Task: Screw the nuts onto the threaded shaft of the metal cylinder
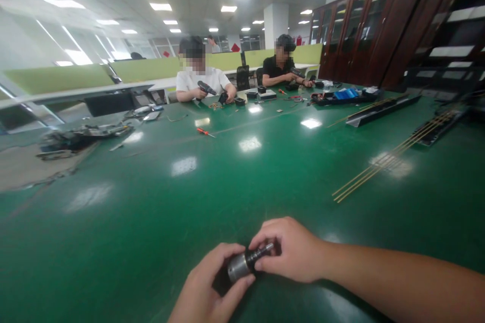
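brushed metal cylinder, glossy green tabletop.

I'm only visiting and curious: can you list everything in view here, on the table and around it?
small silver metal cylinder with a dark shaft: one, silver and black, between both hands, near edge
glossy green table: one, green, fills the view
orange-handled screwdriver: one, orange, mid-table, far half
thin brass-coloured rods: a few, yellowish, at right
long dark rails: two, black, far right
blue box: one, blue, far right of table
person in a white shirt: one, seated at far side, holding a dark tool
person in a black shirt: one, seated at far side, right of the first
dark wooden cabinets: a row, brown, right wall
left hand: one, cups the cylinder
right hand: one, fingers pinch the shaft
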A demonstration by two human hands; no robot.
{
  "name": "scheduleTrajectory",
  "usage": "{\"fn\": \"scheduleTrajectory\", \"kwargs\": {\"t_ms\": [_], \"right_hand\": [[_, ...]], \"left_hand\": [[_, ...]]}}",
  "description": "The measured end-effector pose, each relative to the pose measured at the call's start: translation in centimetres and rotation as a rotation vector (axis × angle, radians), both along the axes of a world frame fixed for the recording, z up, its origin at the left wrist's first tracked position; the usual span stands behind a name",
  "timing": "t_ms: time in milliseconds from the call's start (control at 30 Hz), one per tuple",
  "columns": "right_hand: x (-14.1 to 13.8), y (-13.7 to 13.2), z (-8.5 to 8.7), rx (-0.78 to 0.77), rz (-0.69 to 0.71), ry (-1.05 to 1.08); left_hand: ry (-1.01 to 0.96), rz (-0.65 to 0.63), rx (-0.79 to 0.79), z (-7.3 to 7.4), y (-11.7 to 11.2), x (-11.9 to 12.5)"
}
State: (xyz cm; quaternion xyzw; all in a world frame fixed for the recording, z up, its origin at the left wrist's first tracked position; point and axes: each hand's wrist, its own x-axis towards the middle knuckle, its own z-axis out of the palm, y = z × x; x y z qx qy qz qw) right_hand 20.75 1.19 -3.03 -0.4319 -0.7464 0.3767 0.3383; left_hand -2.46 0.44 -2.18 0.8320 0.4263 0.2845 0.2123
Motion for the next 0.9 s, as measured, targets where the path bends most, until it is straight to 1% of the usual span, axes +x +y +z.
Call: {"fn": "scheduleTrajectory", "kwargs": {"t_ms": [133, 300, 467, 667, 900], "right_hand": [[0.02, -0.33, 0.02, 0.025, 0.028, 0.01], [0.01, -0.44, 0.19, 0.009, 0.041, 0.034], [-0.09, -0.48, 0.22, 0.014, 0.023, 0.061], [-0.11, -0.66, 0.3, 0.006, 0.005, 0.064], [-0.1, -0.68, 0.28, -0.048, -0.02, 0.086]], "left_hand": [[0.036, -0.006, 0.062, -0.23, -0.32, -0.23], [0.036, -0.023, 0.137, -0.27, -0.3, -0.19], [0.055, -0.038, 0.148, -0.04, -0.27, -0.15], [0.05, -0.026, 0.192, -0.03, -0.44, -0.09], [0.066, 0.006, 0.185, -0.25, -0.45, -0.31]]}}
